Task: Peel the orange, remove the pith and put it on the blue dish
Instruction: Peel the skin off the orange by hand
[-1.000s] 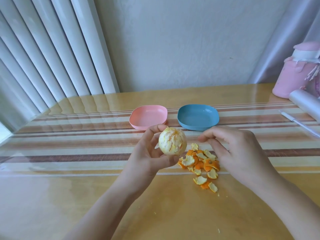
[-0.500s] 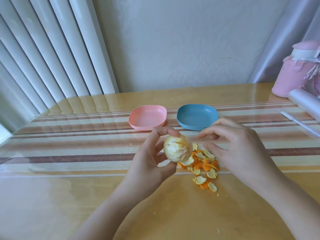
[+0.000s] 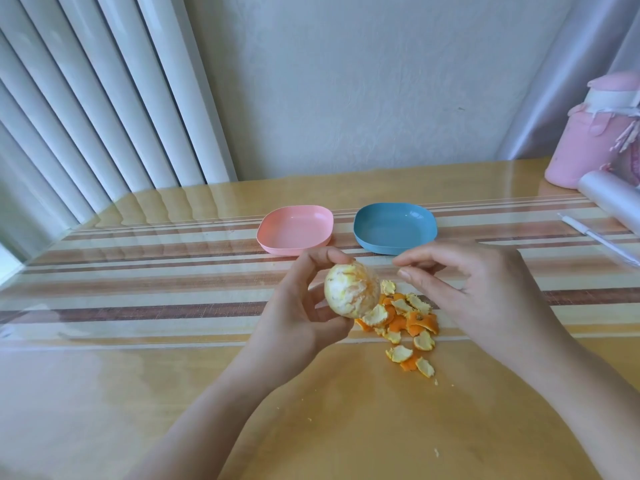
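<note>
Above the peel scraps (image 3: 408, 320), short of the blue dish (image 3: 394, 250), the orange (image 3: 351, 289) is gripped by curled fingers (image 3: 323, 258) of the left hand (image 3: 298, 320), those of the right hand (image 3: 485, 292) are held apart, empty, and flesh could be torn by hard scraping.

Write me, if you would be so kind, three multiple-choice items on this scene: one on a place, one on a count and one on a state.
1. Where do the peel pieces lie?
A. In a dish
B. On the table
C. On the floor

2. How many dishes stand on the table?
A. One
B. Three
C. Two

3. What covers the orange that the left hand holds?
A. Patches of white pith
B. Its whole orange rind
C. A sticker

Answers:
1 B: the pieces lie in a loose pile on the table beside the orange, nearer the person than the blue dish.
2 C: there is one pink dish and one blue dish, side by side.
3 A: the rind is off and pale patches remain on the fruit.
</note>
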{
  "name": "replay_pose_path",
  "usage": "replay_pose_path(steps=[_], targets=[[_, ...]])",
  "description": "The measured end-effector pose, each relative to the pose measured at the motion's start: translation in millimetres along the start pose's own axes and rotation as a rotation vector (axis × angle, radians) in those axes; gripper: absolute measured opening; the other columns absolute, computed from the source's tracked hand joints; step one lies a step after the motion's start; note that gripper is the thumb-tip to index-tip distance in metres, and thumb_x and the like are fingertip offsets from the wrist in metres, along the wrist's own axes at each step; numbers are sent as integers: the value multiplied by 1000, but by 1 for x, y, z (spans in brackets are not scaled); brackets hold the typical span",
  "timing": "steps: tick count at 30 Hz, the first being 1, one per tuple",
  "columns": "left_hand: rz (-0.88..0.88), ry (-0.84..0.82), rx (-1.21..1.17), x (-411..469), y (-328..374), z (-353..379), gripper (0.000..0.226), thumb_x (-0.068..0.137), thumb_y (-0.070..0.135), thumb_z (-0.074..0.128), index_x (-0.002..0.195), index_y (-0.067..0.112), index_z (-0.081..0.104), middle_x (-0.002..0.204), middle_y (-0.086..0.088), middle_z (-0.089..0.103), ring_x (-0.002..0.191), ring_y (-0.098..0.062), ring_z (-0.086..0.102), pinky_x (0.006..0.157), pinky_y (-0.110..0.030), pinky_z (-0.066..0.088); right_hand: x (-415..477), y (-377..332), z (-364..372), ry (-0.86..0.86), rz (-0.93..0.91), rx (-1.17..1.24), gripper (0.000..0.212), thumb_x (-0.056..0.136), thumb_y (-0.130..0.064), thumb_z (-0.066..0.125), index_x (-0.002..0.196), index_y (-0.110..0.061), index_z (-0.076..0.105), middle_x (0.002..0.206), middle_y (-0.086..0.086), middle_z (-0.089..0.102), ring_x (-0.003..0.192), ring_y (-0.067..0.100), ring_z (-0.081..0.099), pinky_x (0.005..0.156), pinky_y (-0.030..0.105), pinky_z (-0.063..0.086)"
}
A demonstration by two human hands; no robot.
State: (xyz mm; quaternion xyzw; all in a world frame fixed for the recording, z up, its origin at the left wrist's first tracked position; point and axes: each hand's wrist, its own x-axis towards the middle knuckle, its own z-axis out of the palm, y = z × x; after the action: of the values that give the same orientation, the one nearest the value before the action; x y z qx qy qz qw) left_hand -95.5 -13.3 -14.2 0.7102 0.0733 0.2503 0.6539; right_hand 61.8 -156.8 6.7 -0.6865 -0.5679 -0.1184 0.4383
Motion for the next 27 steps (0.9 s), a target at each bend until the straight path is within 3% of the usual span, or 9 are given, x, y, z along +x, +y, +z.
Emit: replay_pose_path(steps=[5, 9, 13, 17, 20, 23, 27], targets=[[-61, -61, 0, 0, -2, -3, 57, 67, -18, 53, 109, 20, 56, 109, 4, 61, 89, -14, 62, 68, -24, 49, 2, -1, 0, -47, -152, 48, 18, 85, -24, 69, 99, -15, 75, 89, -9, 64, 84, 1, 61, 76, 13, 45], [-189, -177, -104, 0, -2, -5, 62, 66, -14, 52, 124, 10, 51, 115, -7, 66, 101, -32, 65, 81, -39, 54, 0, -4, 3, -129, -218, 146, 26, 87, -27, 66, 111, -20, 71, 97, -6, 66, 92, 4, 63, 79, 15, 47], [-266, -221, -184, 0, -1, -7, 57, 66, -8, 48, 122, 0, 54, 104, -11, 68, 94, -23, 67, 77, -32, 55, 1, -2, 4, -174, -170, 189, 30, 86, -30, 68, 114, -20, 70, 99, -10, 66, 94, 2, 63, 81, 13, 46], [-275, -268, -258, 1, 3, -6, 56, 66, 13, 57, 119, -5, 54, 104, -10, 65, 94, -20, 62, 81, -31, 51, -1, -3, 6, -200, -145, 212, 30, 86, -34, 68, 111, -18, 73, 96, -11, 66, 92, 3, 63, 79, 11, 45], [-238, -259, -141, -2, 6, -2, 47, 75, 16, 68, 119, 5, 57, 104, -5, 68, 98, -19, 64, 83, -26, 49, -2, -4, 8, -208, -166, 190, 29, 87, -35, 63, 107, -17, 75, 93, -11, 65, 88, 2, 62, 76, 9, 43], [-230, -202, 35, -3, 7, 1, 54, 77, 11, 80, 125, 14, 57, 108, -2, 69, 100, -15, 65, 83, -22, 50, -2, -6, 9, -197, -214, 147, 25, 85, -32, 65, 100, -16, 77, 90, -9, 65, 85, 2, 62, 76, 11, 45], [-211, -175, 164, -4, 11, 4, 54, 73, 11, 78, 122, 20, 58, 101, 8, 70, 91, -5, 65, 78, -18, 49, -4, -8, 11, -151, -286, 90, 16, 82, -20, 73, 95, -13, 78, 86, -6, 67, 79, 2, 62, 74, 12, 47]])
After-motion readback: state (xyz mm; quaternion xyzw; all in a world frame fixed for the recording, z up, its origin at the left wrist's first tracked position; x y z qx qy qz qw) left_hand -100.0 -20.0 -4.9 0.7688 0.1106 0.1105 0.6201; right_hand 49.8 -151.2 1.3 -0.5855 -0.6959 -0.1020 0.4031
